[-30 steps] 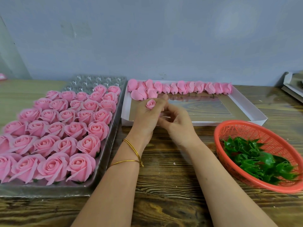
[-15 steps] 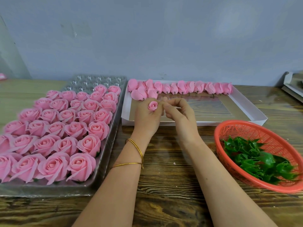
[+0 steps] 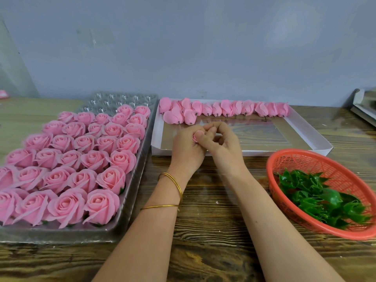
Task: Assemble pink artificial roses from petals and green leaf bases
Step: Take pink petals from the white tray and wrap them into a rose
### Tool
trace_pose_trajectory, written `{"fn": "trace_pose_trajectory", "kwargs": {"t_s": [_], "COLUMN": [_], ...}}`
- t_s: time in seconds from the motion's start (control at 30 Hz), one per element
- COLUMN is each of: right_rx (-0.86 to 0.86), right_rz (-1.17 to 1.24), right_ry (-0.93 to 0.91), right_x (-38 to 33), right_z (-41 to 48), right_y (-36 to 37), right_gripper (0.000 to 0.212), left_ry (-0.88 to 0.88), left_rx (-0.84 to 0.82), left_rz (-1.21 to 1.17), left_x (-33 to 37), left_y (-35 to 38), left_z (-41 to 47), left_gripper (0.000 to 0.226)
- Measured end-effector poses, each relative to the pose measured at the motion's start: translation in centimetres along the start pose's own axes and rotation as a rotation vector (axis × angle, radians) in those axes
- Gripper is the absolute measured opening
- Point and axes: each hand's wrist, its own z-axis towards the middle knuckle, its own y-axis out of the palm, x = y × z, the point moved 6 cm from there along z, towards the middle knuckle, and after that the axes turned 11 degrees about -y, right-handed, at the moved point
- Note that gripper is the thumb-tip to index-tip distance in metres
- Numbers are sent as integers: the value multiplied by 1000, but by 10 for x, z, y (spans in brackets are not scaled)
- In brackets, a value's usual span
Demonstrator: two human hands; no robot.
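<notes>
A small pink rose bud (image 3: 195,137) sits between both hands, over the near edge of the white box. My left hand (image 3: 187,148) grips the bud from the left, its fingers curled round it. My right hand (image 3: 221,142) pinches the bud with thumb and curled fingers from the right, covering most of it. Pink petal pieces (image 3: 225,108) lie in a row along the far side of the white box (image 3: 309,137). Green leaf bases (image 3: 317,197) fill the red basket (image 3: 289,159) at the right.
A grey plastic tray (image 3: 130,192) at the left holds several rows of finished pink roses (image 3: 85,159); its far cells are bare. The wooden table (image 3: 205,231) runs below my forearms. A stack of flat boxes (image 3: 364,106) shows at the far right edge.
My right hand has closed in over the bud, and its thumb and fingers now cover most of it. Both hands stay over the box's near edge.
</notes>
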Motion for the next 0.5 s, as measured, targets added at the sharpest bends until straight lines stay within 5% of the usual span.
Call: {"fn": "trace_pose_trajectory", "kwargs": {"t_s": [0.27, 0.5], "right_rx": [-18, -12], "right_rz": [5, 17], "right_ry": [-8, -3], "right_x": [0, 0], "right_z": [-1, -1], "right_y": [0, 1], "right_gripper": [30, 33], "left_ry": [59, 44], "left_rx": [-10, -32], "left_rz": [-20, -29], "left_x": [6, 5], "left_y": [1, 3], "left_z": [-3, -2], "left_gripper": [45, 13]}}
